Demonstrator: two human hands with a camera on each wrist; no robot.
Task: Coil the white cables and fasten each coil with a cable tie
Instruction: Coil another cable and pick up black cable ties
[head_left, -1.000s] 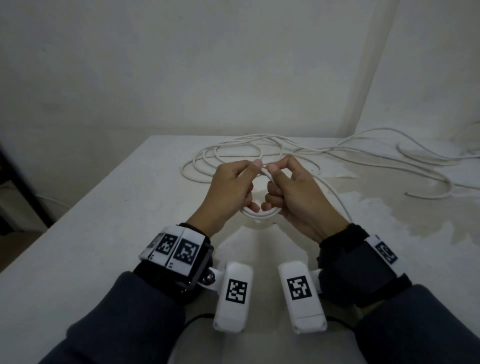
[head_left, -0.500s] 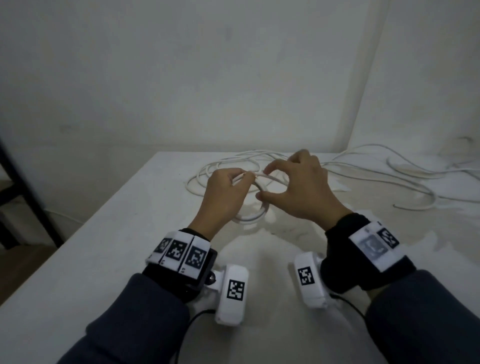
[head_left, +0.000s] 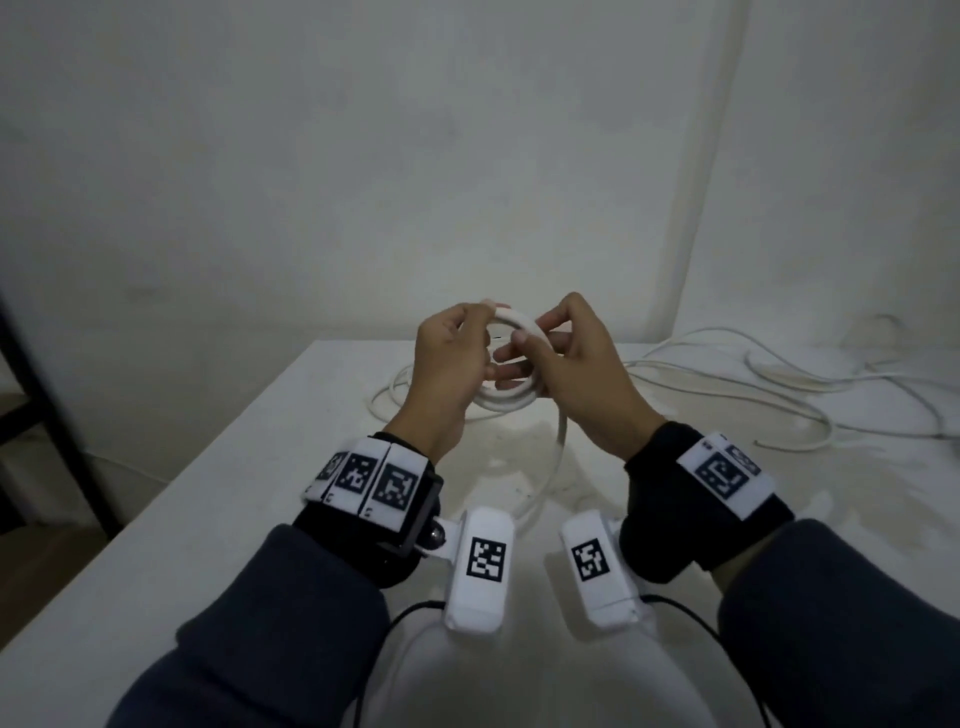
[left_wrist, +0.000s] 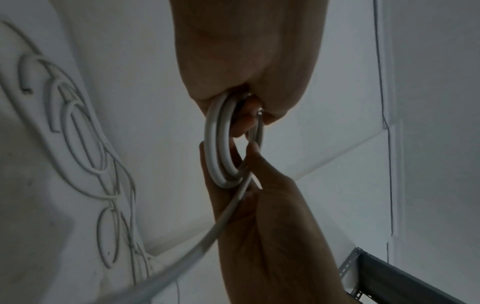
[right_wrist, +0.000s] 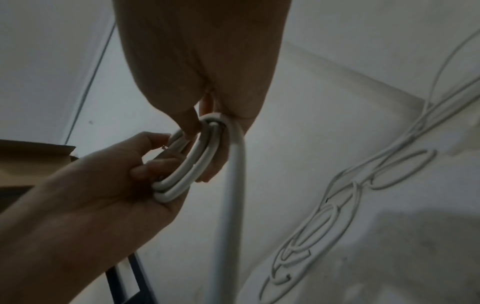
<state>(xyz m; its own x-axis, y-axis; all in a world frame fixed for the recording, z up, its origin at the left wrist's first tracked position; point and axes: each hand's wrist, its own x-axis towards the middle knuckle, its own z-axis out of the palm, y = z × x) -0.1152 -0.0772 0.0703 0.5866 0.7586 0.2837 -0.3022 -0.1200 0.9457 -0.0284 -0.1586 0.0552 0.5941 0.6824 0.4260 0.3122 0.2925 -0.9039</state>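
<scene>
Head view: left hand (head_left: 451, 364) and right hand (head_left: 574, 371) grip the coil (head_left: 511, 400) — seemingly three loops — fingers curled round it.

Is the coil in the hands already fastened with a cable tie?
No: the coil shows only bare white loops held by the left hand and right hand, with no tie around them.

Both hands are raised before the chest, left hand (head_left: 451, 364) and right hand (head_left: 574, 371) curled, fingertips nearly meeting.
</scene>
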